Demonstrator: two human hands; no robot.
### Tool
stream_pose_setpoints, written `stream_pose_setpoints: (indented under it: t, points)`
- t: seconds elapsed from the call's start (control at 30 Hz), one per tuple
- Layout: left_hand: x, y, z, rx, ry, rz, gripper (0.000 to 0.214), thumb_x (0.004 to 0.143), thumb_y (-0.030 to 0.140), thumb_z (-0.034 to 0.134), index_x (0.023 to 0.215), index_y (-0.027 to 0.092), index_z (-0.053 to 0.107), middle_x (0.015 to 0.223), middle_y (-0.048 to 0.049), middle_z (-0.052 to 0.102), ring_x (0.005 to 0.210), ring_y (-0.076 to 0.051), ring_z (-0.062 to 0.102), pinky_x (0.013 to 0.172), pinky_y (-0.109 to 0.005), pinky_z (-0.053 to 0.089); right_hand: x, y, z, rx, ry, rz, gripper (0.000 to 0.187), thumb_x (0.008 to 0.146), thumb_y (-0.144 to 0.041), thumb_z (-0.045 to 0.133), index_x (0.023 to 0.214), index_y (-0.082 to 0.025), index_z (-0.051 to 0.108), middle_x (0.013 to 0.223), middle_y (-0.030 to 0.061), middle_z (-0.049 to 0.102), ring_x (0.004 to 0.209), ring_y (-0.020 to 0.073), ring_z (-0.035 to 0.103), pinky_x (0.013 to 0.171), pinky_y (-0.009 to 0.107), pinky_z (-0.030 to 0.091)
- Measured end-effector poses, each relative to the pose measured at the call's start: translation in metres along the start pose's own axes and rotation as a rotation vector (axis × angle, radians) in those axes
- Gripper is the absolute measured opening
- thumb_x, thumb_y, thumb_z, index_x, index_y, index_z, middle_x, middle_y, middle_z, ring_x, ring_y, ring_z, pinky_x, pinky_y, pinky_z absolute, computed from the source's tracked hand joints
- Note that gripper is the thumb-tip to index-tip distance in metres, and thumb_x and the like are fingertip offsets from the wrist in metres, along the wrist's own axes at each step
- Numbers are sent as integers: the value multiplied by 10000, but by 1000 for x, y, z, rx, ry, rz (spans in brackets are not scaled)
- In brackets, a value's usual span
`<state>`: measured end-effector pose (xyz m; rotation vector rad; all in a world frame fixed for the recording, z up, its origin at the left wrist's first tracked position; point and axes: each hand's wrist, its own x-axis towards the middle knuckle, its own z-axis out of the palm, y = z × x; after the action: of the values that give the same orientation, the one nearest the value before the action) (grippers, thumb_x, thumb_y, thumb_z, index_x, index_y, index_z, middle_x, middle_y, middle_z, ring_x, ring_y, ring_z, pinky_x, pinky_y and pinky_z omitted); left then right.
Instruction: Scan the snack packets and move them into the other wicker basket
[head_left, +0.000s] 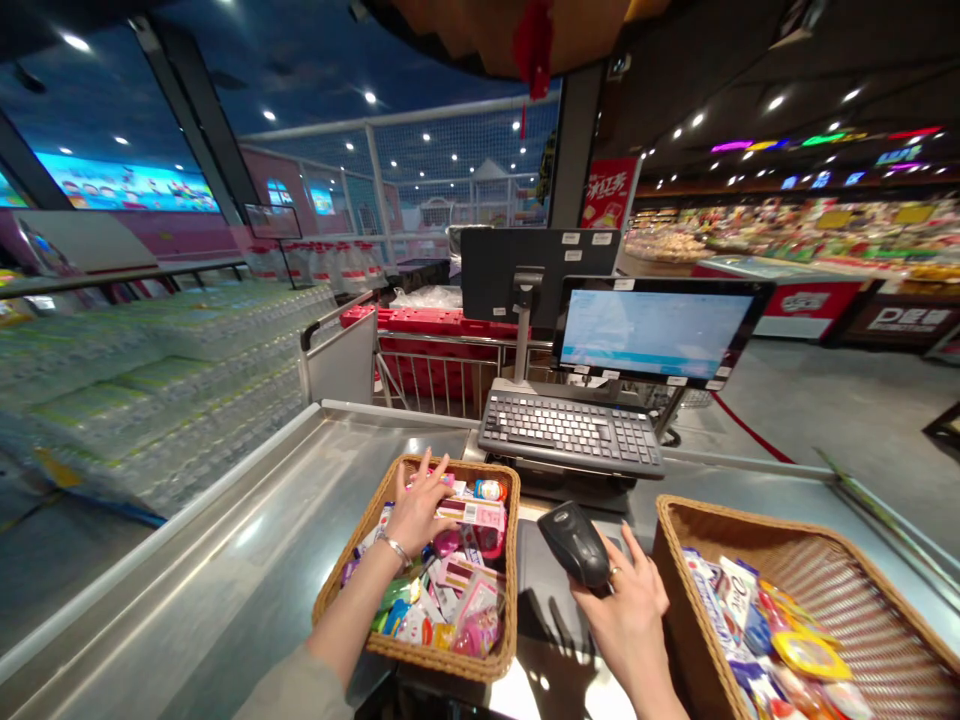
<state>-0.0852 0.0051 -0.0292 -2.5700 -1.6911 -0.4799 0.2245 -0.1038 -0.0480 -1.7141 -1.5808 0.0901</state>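
Note:
My left hand [424, 505] is over the left wicker basket [330, 590], its fingers spread and lying on the packets at the far side. Beside its fingertips is a pink package with a barcode [476, 513]; whether they touch it I cannot tell. Small wrapped sweets and toys in mixed colours fill this basket. In my right hand [628, 605] is a black barcode scanner [574, 543], held above the counter between two baskets. The right wicker basket [679, 515] contains more packets, among them a white and brown Dove chocolate bar [739, 600].
Behind the baskets are a black keyboard [570, 430] and a lit checkout screen [652, 330], with a second monitor [536, 275] seen from behind. The metal counter [247, 530] has a raised left edge. Bottled water packs [165, 370] are stacked beyond it.

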Motion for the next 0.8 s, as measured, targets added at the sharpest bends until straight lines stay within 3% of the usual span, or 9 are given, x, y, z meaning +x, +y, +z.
stream_pose_setpoints:
  t: [0.3, 0.53, 0.8]
  points:
    - [18, 31, -9, 0, 109, 58, 295, 746, 373, 747, 998, 256, 649, 1557, -67, 351, 1490, -357, 114, 1133, -713, -60, 4, -9, -9, -63, -40, -32, 156, 674, -297, 577, 735, -271, 718, 1310, 0, 623, 1413, 343, 305, 1106, 642, 159]
    - [31, 49, -3, -14, 140, 122, 314, 757, 411, 740, 1014, 257, 644, 1566, -60, 330, 1492, -362, 85, 1123, -729, -62, 6, -6, -12, -72, -117, -56, 185, 653, -262, 573, 754, -283, 727, 1365, -27, 575, 1447, 334, 233, 1119, 653, 93]
    - [41, 63, -7, -26, 160, 150, 290, 758, 398, 739, 988, 248, 645, 1553, -77, 354, 1487, -370, 114, 1126, -726, -42, 7, -7, -17, -85, -117, -97, 172, 660, -246, 567, 742, -279, 714, 1364, -21, 581, 1447, 352, 235, 1102, 686, 103]
